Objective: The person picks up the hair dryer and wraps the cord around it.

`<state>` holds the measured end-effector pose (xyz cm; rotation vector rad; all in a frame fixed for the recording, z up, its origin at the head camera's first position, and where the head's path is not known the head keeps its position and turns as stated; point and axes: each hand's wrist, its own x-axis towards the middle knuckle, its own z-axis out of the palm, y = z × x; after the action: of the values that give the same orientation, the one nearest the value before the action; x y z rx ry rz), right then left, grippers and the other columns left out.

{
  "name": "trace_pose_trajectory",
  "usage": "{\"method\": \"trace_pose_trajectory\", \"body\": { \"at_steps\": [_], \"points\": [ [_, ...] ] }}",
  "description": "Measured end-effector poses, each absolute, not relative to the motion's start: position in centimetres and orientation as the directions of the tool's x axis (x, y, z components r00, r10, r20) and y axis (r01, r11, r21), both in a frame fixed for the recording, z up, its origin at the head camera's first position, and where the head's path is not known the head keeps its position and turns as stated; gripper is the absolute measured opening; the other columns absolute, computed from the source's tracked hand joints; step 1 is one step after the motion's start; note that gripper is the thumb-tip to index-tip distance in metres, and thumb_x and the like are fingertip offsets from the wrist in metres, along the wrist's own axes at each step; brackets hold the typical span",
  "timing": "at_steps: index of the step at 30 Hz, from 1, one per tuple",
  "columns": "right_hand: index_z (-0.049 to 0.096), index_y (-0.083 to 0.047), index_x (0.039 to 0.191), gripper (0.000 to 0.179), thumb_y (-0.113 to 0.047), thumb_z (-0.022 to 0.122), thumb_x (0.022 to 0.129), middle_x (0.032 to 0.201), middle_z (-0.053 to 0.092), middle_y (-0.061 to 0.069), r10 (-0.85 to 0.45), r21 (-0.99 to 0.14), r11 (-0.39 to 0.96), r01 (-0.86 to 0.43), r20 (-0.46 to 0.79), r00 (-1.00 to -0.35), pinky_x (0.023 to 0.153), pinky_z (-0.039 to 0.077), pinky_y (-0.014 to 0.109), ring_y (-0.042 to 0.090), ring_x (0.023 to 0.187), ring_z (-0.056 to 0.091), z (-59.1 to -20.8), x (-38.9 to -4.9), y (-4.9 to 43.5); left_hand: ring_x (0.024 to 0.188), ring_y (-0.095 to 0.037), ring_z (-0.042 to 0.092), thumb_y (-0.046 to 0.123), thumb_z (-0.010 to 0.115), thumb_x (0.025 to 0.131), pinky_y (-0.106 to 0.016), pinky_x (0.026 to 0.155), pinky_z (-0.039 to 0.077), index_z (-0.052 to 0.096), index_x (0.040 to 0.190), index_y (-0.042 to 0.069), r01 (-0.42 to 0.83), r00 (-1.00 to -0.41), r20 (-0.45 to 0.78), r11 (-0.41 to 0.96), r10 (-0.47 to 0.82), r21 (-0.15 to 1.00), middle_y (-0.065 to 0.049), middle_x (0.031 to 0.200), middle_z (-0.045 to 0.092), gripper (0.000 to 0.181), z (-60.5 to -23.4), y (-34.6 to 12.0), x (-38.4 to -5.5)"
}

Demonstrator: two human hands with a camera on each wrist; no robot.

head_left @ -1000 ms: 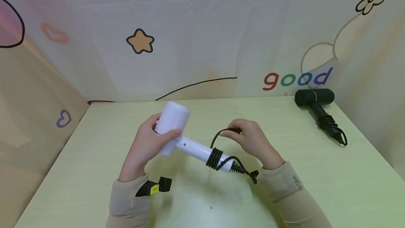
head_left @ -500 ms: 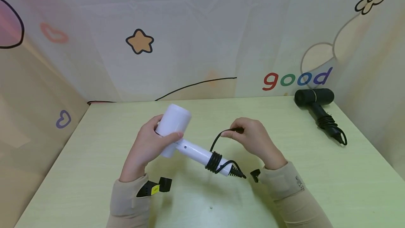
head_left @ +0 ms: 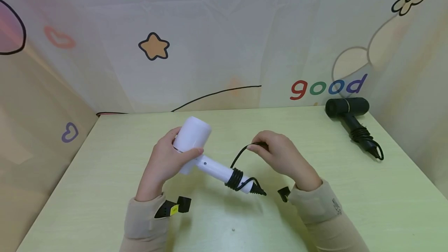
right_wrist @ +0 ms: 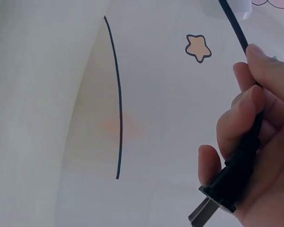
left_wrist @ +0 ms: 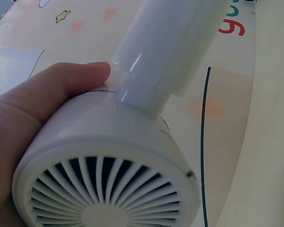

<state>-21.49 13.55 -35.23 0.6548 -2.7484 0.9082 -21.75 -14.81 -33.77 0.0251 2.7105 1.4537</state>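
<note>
My left hand (head_left: 167, 158) grips the head of a white hair dryer (head_left: 191, 133), thumb across its near side. In the left wrist view the slatted round vent (left_wrist: 104, 189) of the dryer faces the camera. The dryer's handle slants down to the right, with a black cord (head_left: 235, 179) coiled round its lower part. To the right, my right hand (head_left: 280, 156) pinches the cord's free end. The right wrist view shows the black plug (right_wrist: 234, 182) within that hand's curled fingers, its metal prong sticking out below.
A black hair dryer (head_left: 350, 108) with its cord wound round the handle lies at the table's back right corner. The pale green table (head_left: 105, 189) meets a printed cloth backdrop (head_left: 217, 46) behind. A black wrist device (head_left: 175, 207) sits at the left cuff.
The white dryer's handle end has dipped and shifted slightly left. My right hand still holds the cord and has moved a little to the right.
</note>
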Motion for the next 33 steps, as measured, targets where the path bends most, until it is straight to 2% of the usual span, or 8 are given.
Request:
{"method": "trace_pose_trajectory", "body": {
  "at_steps": [12,22,29,33],
  "points": [
    [0.068,-0.012,0.088,0.009,-0.021,0.068,0.087,0.076,0.06,-0.005,-0.37,-0.433,0.752,-0.496,0.346,-0.862,0.059,0.043,0.023,0.006,0.061,0.046,-34.1,-20.2,12.9,0.093,-0.029,0.062,0.039,0.076,0.075,-0.037,0.068,0.053,0.043,0.138,0.017,0.052,-0.996,0.083,0.631,-0.02,0.774,-0.01,0.115,0.061,0.074,-34.1,-14.5,-21.9],
    [0.067,-0.008,0.089,0.008,-0.016,0.067,0.087,0.081,0.064,-0.001,-0.392,-0.357,0.757,-0.547,0.423,-0.817,0.061,0.045,0.024,0.007,0.064,0.049,-33.5,-19.4,12.3,0.094,-0.029,0.06,0.035,0.077,0.075,-0.042,0.073,0.053,0.045,0.136,0.017,0.074,-0.982,0.165,0.61,-0.095,0.789,-0.009,0.114,0.061,0.071,-34.4,-14.0,-22.0],
    [0.069,-0.01,0.089,0.006,-0.016,0.067,0.087,0.081,0.064,-0.002,-0.379,-0.399,0.765,-0.505,0.355,-0.855,0.057,0.041,0.021,0.007,0.063,0.047,-33.1,-18.5,11.6,0.096,-0.031,0.059,0.031,0.078,0.075,-0.048,0.076,0.052,0.045,0.136,0.011,0.152,-0.944,0.297,0.605,-0.146,0.781,-0.012,0.116,0.059,0.072,-34.6,-13.4,-22.1],
    [0.069,-0.012,0.086,0.005,-0.017,0.068,0.087,0.072,0.058,-0.006,-0.376,-0.403,0.776,-0.485,0.322,-0.869,0.052,0.037,0.02,0.005,0.058,0.041,-32.9,-18.0,11.2,0.095,-0.03,0.057,0.03,0.079,0.074,-0.047,0.075,0.05,0.045,0.136,0.01,0.184,-0.915,0.358,0.595,-0.187,0.782,-0.013,0.114,0.059,0.073,-34.5,-13.2,-22.0]
  ]
}}
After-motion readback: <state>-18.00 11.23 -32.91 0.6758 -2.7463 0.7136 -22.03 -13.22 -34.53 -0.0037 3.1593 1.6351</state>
